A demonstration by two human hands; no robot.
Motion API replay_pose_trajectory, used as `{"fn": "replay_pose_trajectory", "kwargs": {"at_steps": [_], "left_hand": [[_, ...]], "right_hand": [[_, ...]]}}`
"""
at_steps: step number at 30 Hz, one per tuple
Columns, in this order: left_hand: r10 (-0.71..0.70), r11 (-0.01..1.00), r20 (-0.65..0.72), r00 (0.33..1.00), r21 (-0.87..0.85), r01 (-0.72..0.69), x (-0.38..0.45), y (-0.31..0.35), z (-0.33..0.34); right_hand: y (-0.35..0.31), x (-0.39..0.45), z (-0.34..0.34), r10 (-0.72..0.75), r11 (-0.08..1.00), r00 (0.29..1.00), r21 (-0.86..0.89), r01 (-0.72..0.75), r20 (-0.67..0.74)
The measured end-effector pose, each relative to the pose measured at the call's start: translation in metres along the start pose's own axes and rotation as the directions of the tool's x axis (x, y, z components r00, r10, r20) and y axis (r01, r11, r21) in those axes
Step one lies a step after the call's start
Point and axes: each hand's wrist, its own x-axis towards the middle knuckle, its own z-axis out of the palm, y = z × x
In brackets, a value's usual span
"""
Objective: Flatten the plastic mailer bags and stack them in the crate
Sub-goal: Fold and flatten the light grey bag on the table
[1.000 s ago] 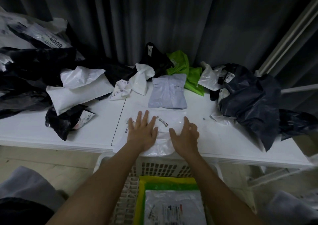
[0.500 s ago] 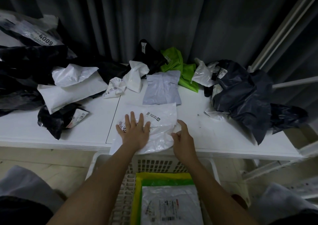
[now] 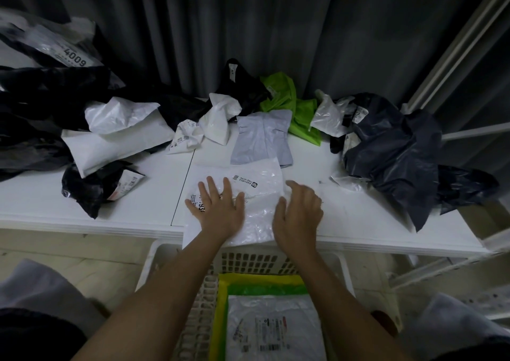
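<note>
1. Black crumpled mailer bags fill the upper left of the frame, heaped on the white table; one carries a label reading 4009. All look unflattened.
2. Left of centre lie a puffy white padded mailer and a small black bag with a barcode label, both still rumpled and waiting.
3. At centre, near the table's front edge, the white mailer bag being worked on lies mostly flat, its near edge hanging slightly over the table edge above the crate.
4. The left hand rests palm down on that bag's left part, fingers spread and straight, pressing it flat.
5. The right hand sits at the bag's right edge, fingers loosely extended; it is blurred, so whether it presses or only brushes the plastic I cannot tell.
6. Behind the bag, mid-frame, lie a pale grey mailer, a crumpled white one and a lime-green one.
7. At the right of the frame sits a large dark navy bag with small clear-white ones beside it.
8. Bottom centre, the white lattice crate holds a short flat stack: yellow, green, then a white labelled mailer on top.
9. Judgement: only a few bags are stacked, a dozen or so remain, so the task seems early.
</note>
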Motion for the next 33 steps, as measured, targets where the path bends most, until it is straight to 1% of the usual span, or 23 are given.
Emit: {"fn": "replay_pose_trajectory", "kwargs": {"at_steps": [2,4,5,7,11,13,15,19,24,27,33], "left_hand": [[0.022,0.998,-0.041,0.999,0.067,-0.019,0.000,0.001,-0.001],[0.067,0.990,-0.078,0.995,0.130,-0.056,0.000,0.001,-0.004],[0.093,0.984,-0.097,0.991,0.160,-0.077,0.001,-0.001,-0.007],[0.154,0.971,-0.113,0.982,0.200,-0.129,0.004,-0.006,-0.010],[0.273,0.944,-0.087,0.958,0.217,-0.249,0.012,-0.022,-0.014],[0.275,0.943,-0.078,0.958,0.214,-0.253,0.015,-0.027,-0.012],[0.263,0.949,-0.085,0.961,0.203,-0.241,0.017,-0.029,-0.009],[0.254,0.955,-0.127,0.959,0.190,-0.228,0.017,-0.030,-0.002],[0.273,0.957,-0.193,0.942,0.155,-0.245,0.017,-0.033,0.002],[0.288,0.948,-0.191,0.938,0.192,-0.252,0.019,-0.035,0.004],[0.283,0.946,-0.171,0.944,0.212,-0.245,0.020,-0.036,0.007]], "right_hand": [[-0.015,0.011,0.010,-0.169,0.981,0.984,-0.086,0.174,0.061],[-0.024,0.020,0.021,-0.280,0.944,0.939,-0.120,0.307,0.198],[-0.027,0.023,0.027,-0.300,0.933,0.915,-0.117,0.341,0.270],[-0.026,0.029,0.040,-0.284,0.924,0.875,-0.133,0.359,0.393],[-0.017,0.035,0.060,-0.286,0.874,0.823,-0.218,0.434,0.491],[-0.011,0.034,0.063,-0.287,0.862,0.814,-0.234,0.449,0.506],[-0.005,0.031,0.065,-0.269,0.871,0.816,-0.233,0.433,0.512],[0.001,0.028,0.069,-0.241,0.885,0.830,-0.237,0.400,0.503],[0.003,0.026,0.073,-0.196,0.897,0.840,-0.255,0.363,0.506],[0.005,0.025,0.076,-0.204,0.903,0.849,-0.242,0.355,0.487],[0.008,0.025,0.081,-0.199,0.900,0.853,-0.255,0.354,0.482]]}}
